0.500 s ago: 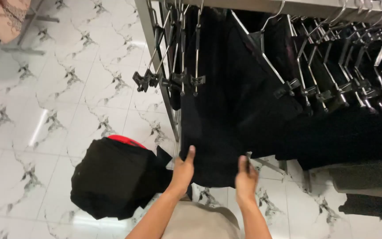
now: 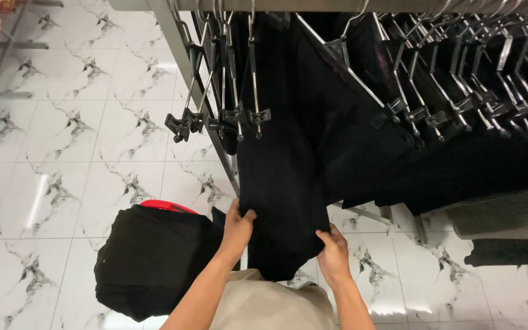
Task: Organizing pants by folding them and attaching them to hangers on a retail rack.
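Note:
A black garment (image 2: pixel 288 183) hangs from the metal clothes rack (image 2: pixel 178 36) and reaches down toward me. My left hand (image 2: pixel 237 227) grips its lower left edge, thumb over the cloth. My right hand (image 2: pixel 332 249) pinches its lower right edge. Both hands hold the hem a little apart, stretching the fabric flat between them. Several empty metal clip hangers (image 2: pixel 221 116) dangle just left of the garment.
A pile of black clothes (image 2: pixel 148 260) sits in a red basket (image 2: pixel 167 205) on the white marbled tile floor (image 2: pixel 80 153) at my left. More dark garments on clip hangers (image 2: pixel 459 110) fill the rack to the right. A grey metal stand (image 2: pixel 7 67) stands at the far left.
Both hands have shifted slightly on the garment's bottom edge; the right hand now grips lower and further right, spreading the hem wider.

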